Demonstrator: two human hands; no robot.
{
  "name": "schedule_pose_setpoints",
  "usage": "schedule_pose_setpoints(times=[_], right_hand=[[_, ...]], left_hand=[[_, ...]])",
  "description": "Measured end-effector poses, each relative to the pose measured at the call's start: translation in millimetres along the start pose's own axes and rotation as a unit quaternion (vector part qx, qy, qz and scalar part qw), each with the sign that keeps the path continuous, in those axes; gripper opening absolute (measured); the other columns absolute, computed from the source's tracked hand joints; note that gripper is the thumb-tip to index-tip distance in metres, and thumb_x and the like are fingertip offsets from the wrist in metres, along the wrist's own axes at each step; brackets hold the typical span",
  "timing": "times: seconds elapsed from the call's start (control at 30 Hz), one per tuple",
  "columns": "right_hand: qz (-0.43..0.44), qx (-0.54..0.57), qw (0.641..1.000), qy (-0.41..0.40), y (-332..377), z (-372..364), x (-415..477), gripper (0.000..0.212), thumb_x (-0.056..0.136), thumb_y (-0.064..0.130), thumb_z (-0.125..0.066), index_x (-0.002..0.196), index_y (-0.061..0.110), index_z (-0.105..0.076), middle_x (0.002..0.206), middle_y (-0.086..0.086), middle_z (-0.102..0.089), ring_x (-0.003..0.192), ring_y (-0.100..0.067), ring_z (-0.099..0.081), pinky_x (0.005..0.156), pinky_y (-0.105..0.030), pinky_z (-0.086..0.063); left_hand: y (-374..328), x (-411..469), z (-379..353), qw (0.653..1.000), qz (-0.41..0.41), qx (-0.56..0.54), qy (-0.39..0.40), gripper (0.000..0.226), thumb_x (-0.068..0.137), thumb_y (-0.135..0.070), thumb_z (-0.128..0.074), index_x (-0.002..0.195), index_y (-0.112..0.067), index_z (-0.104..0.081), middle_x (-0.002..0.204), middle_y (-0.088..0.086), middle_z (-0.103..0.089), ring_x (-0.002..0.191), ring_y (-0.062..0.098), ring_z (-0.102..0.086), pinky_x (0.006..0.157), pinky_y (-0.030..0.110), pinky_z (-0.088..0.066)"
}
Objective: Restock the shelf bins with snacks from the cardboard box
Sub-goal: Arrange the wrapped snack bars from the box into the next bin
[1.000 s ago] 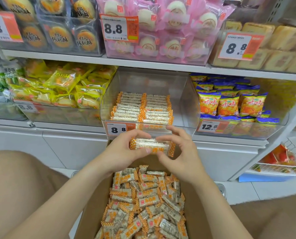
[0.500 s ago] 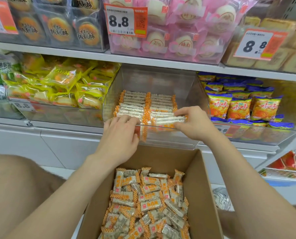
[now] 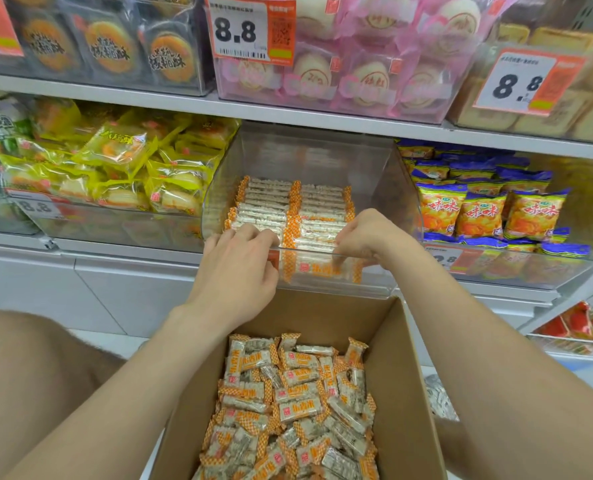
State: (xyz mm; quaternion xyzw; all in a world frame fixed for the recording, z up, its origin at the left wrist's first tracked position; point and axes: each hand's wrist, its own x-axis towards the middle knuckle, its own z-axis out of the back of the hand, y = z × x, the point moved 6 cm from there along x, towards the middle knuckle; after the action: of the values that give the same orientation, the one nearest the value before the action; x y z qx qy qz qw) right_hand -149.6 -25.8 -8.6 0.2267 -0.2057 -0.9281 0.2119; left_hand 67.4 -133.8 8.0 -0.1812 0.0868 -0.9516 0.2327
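Note:
A clear shelf bin (image 3: pixel 403 188) on the middle shelf holds neat rows of white-and-orange snack bars (image 3: pixel 288 202). Both my hands reach over its front rim. My left hand (image 3: pixel 238 263) rests its fingers on the front bars of the left row. My right hand (image 3: pixel 366 237) curls down inside the front wall and pinches a snack bar (image 3: pixel 317 269) lying at the bin's front, seen through the clear wall. Below my arms stands the open cardboard box (image 3: pixel 404 375), with several loose snack bars (image 3: pixel 295 403) piled in it.
Yellow packets (image 3: pixel 125 168) fill the bin to the left, orange-and-blue chip bags (image 3: pixel 478 209) the bin to the right. The upper shelf carries full bins with 8.8 price tags (image 3: pixel 250 29). My knee (image 3: pixel 28 375) is at lower left, a wire basket (image 3: pixel 572 334) at lower right.
Both hands rose from above the box to the bin, carrying bars. The right hand has since lowered its bars behind the front wall; the left hand moved onto the left row.

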Motion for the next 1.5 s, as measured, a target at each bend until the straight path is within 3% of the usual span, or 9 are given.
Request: schedule_pose_setpoints(times=[0.17,0.27,0.37,0.6,0.73,0.93,1.07,1.23,1.5], right_hand=[[0.135,-0.018,0.983,-0.123,0.5,14.0,-34.9,0.025,0.088,0.023,-0.071,0.111,0.015,-0.075,0.103,-0.003,-0.070,0.090,-0.016,-0.065,0.077,-0.033,-0.056],[0.320,0.061,0.912,-0.250,9.5,6.8,-87.5,0.017,0.091,0.012,-0.064,0.101,0.019,-0.076,0.087,0.010,-0.069,0.078,-0.009,-0.063,0.073,-0.022,-0.051],[0.383,0.137,0.890,-0.208,-0.3,-25.0,-127.8,0.019,0.086,0.004,-0.065,0.090,0.020,-0.077,0.075,0.013,-0.068,0.067,-0.009,-0.061,0.063,-0.014,-0.043],[0.187,-0.114,0.954,0.205,-102.2,-173.0,-99.0,0.024,0.094,0.017,-0.052,0.088,0.014,-0.075,0.063,0.001,-0.062,0.058,-0.019,-0.058,0.065,-0.031,-0.051],[0.076,-0.171,0.953,0.237,-160.4,-214.9,-84.0,0.040,0.100,0.010,-0.048,0.061,0.014,-0.040,0.059,-0.008,-0.038,0.056,-0.026,-0.036,0.056,-0.035,-0.030],[-0.044,-0.111,0.982,0.147,-198.2,-246.7,-64.9,0.006,0.102,0.007,-0.053,0.107,0.007,-0.057,0.107,-0.016,-0.062,0.092,-0.033,-0.060,0.075,-0.038,-0.050],[-0.080,-0.114,0.978,0.155,-213.5,-271.0,-63.8,0.029,0.102,0.007,-0.053,0.131,0.005,-0.054,0.132,-0.018,-0.060,0.125,-0.037,-0.057,0.101,-0.043,-0.050],[-0.080,-0.133,0.973,0.174,-224.8,-281.5,-64.3,0.028,0.097,0.018,-0.068,0.122,0.012,-0.056,0.118,-0.011,-0.066,0.108,-0.032,-0.064,0.086,-0.041,-0.057],[-0.147,0.253,0.945,0.146,-218.9,-264.8,-58.8,0.052,0.101,0.001,-0.054,0.150,0.016,-0.050,0.151,-0.018,-0.051,0.103,-0.020,-0.064,0.095,-0.043,-0.053]], left_hand=[[-6.8,-8.0,13.6,0.993,-0.027,-0.097,-0.068,0.027,0.091,-0.012,-0.064,0.113,-0.023,-0.053,0.114,0.000,-0.043,0.091,0.023,-0.053,0.082,0.040,-0.048],[-19.3,-19.8,26.4,0.986,-0.054,-0.105,-0.118,0.021,0.089,-0.011,-0.064,0.097,-0.023,-0.049,0.100,-0.003,-0.044,0.086,0.020,-0.049,0.070,0.037,-0.045],[-29.1,-34.7,6.9,0.992,-0.053,-0.104,-0.038,0.018,0.090,-0.021,-0.061,0.092,-0.029,-0.045,0.079,-0.011,-0.051,0.072,0.016,-0.054,0.056,0.038,-0.045],[-7.2,-91.2,-136.5,0.901,-0.010,0.021,0.434,0.008,0.099,-0.023,-0.058,0.106,-0.026,-0.061,0.108,0.001,-0.061,0.099,0.027,-0.062,0.082,0.042,-0.056],[3.6,-123.8,-193.8,0.838,0.011,0.026,0.545,0.017,0.101,-0.004,-0.047,0.099,-0.020,-0.051,0.104,0.003,-0.041,0.064,0.020,-0.040,0.054,0.032,-0.035],[23.4,-136.9,-250.0,0.847,0.071,-0.012,0.527,0.046,0.103,0.002,-0.044,0.143,-0.017,-0.057,0.148,0.011,-0.053,0.122,0.031,-0.059,0.082,0.036,-0.052],[17.2,-139.9,-280.8,0.869,0.076,-0.042,0.487,0.058,0.099,0.009,-0.044,0.151,-0.014,-0.046,0.153,0.014,-0.045,0.132,0.037,-0.053,0.090,0.041,-0.051],[11.3,-157.5,-316.4,0.864,0.097,-0.069,0.489,0.070,0.098,0.014,-0.045,0.162,-0.007,-0.027,0.170,0.015,-0.016,0.157,0.036,-0.020,0.120,0.046,-0.037],[20.4,-160.5,-327.9,0.895,0.118,-0.028,0.429,0.046,0.101,-0.022,-0.066,0.141,-0.015,-0.046,0.109,0.012,-0.069,0.101,0.032,-0.065,0.084,0.044,-0.055]])
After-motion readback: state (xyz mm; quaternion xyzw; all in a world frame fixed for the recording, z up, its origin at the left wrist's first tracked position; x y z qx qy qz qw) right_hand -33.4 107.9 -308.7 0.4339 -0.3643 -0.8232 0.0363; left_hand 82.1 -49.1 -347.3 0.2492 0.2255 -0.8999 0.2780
